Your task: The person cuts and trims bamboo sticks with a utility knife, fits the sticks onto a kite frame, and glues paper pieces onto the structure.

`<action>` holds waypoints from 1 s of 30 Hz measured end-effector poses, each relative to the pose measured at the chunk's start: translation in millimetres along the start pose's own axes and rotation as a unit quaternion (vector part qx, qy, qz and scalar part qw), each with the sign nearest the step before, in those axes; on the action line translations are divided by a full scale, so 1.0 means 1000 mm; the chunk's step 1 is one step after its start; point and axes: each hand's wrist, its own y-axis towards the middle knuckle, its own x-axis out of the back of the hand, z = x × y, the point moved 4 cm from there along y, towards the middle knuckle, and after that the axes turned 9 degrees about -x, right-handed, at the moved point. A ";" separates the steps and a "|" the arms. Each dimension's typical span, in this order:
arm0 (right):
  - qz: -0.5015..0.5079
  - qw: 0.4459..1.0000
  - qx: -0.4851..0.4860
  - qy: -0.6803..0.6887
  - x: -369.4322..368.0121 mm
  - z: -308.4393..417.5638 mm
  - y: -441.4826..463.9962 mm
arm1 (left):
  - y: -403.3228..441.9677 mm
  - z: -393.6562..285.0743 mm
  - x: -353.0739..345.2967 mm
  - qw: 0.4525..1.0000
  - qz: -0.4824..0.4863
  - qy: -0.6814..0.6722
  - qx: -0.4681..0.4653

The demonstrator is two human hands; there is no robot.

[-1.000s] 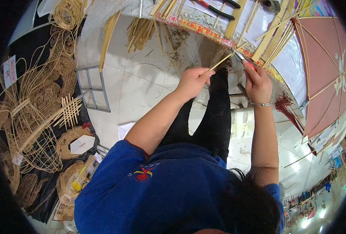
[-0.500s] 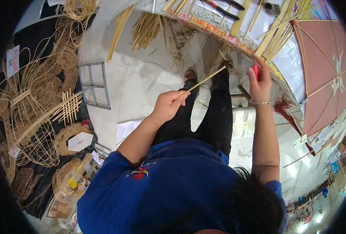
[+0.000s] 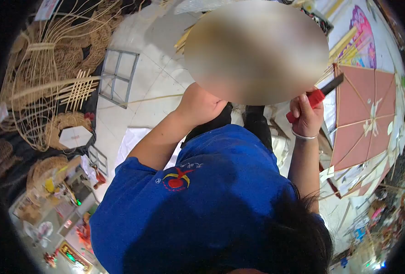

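Note:
My left hand (image 3: 199, 106) is closed in a fist in front of my body. A thin bamboo strip (image 3: 154, 98) runs out of its left side. The other part of the strip is hidden behind a blurred oval. My right hand (image 3: 308, 113) grips the red handle of a knife (image 3: 319, 97). Its dark flat blade points up and to the right, in front of a pink panel with bamboo ribs (image 3: 349, 141). Knife and left hand are well apart.
Woven wicker pieces and long canes (image 3: 42, 77) lie on black cloth at the left. A grey metal frame (image 3: 119, 77) rests on the tiled floor, with white paper (image 3: 131, 141) nearer me. A workbench with bamboo strips (image 3: 344, 43) is at the upper right.
The view has shifted and tilted. The knife has turned so its blade now shows, and the bamboo strip now extends left of my left hand. A blurred oval covers the upper middle.

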 end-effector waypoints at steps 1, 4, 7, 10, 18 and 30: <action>0.037 0.999 0.019 -0.007 -0.007 0.009 -0.002 | -0.001 -0.006 0.007 1.000 -0.016 0.007 -0.005; 0.070 0.997 0.025 -0.003 -0.023 0.030 -0.003 | 0.000 -0.023 0.027 0.998 -0.050 0.033 -0.011; 0.094 0.994 0.048 0.000 -0.034 0.047 0.000 | 0.004 -0.036 0.053 0.996 -0.060 0.058 0.006; 0.109 0.991 0.082 0.001 -0.035 0.066 0.005 | 0.002 -0.039 0.070 0.994 -0.073 0.075 0.022; -0.071 0.990 0.040 -0.112 0.019 0.085 0.024 | -0.012 0.011 0.020 0.985 0.024 -0.106 0.137; -0.229 0.869 -0.128 -0.419 0.181 -0.103 0.026 | -0.024 0.129 -0.285 0.751 0.163 -0.438 0.466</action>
